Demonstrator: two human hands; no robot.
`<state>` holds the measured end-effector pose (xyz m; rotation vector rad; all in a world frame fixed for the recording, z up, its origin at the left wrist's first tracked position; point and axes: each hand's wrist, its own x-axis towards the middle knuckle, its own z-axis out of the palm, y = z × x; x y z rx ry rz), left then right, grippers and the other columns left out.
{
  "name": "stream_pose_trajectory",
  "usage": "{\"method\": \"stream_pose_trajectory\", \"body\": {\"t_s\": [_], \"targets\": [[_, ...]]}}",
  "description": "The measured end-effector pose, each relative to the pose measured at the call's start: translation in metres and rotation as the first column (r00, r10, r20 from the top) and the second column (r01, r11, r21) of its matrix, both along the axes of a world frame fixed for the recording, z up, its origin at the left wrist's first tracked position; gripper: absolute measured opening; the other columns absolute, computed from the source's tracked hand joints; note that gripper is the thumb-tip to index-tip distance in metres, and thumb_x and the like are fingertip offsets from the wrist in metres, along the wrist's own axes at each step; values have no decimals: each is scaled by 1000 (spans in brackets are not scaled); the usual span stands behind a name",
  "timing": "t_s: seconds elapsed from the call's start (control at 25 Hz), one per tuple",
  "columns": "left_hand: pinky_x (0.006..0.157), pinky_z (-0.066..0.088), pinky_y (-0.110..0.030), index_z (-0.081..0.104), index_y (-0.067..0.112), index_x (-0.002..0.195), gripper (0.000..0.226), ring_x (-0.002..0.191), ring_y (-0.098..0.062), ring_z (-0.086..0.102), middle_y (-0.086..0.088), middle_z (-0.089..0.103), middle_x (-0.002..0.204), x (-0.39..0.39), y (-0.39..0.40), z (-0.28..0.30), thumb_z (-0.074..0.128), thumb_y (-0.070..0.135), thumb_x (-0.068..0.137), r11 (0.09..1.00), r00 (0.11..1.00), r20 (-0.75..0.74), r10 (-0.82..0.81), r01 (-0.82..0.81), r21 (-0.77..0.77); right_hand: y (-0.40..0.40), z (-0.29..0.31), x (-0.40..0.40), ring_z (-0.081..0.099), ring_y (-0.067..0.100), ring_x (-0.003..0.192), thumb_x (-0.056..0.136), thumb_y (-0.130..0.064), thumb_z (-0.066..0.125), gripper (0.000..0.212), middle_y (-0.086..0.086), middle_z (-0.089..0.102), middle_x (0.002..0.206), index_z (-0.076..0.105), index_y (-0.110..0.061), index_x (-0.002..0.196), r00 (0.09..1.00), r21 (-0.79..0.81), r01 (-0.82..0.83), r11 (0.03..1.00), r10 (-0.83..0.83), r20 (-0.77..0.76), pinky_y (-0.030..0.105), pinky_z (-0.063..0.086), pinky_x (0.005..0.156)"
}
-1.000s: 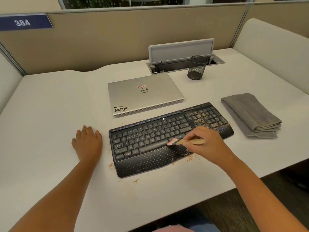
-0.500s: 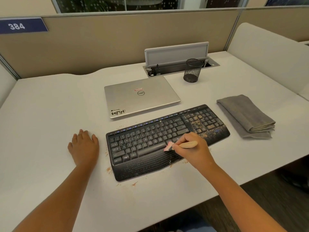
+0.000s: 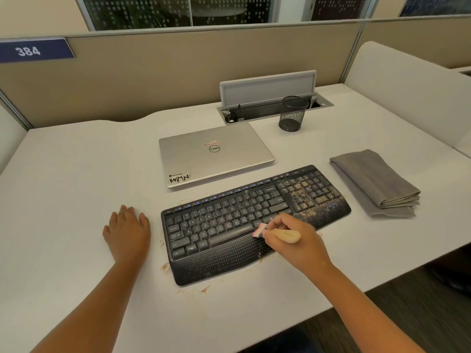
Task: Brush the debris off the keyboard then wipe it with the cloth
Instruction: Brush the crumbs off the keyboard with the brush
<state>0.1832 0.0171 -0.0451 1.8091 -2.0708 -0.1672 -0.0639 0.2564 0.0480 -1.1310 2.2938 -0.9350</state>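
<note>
Head view, left to right: left hand (image 3: 127, 231) lies flat, fingers straight, on the desk (image 3: 63, 200) beside the black keyboard (image 3: 224, 220), which looks rigid and light enough to slide, so bracing its edge seems wise. Right hand (image 3: 295, 240) pinches a small wooden-handled brush (image 3: 283, 234), bristles on the keys. Debris (image 3: 305, 194) covers the number pad. The soft folded grey cloth (image 3: 374, 182) lies further right, best gripped by its folded stack.

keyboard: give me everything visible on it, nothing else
The keyboard is black, full-size, seemingly plastic, with a curved dotted palm rest. It lies flat on the white desk, angled, its right end farther away. Tan debris covers its number pad and right palm rest. The right hand holds a brush at its middle.
</note>
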Motion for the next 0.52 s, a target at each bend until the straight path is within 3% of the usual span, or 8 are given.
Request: {"method": "stream_pose_trajectory", "body": {"t_s": [0.28,0.52], "targets": [[106,25,-55,48,-5,129,43,132,-42,34,-24,46,138,0,1,0,40,22,96,1000,1000,16,-2,2,2,5,-5,0,57,1,65,80,-36,64,14,-17,62,63,58,-27,72,992,-24,-59,998,55,-117,14,34,47],[102,30,-56,50,-5,123,41,126,-43,40,-25,52,130,0,-2,-2,40,23,95,1000,999,36,6,-6,3,29,-19,-4,56,5,65,80,-32,65,21,-13,61,63,53,-28,63,993,-13,-49,999,47,-106,15,36,48]]}}
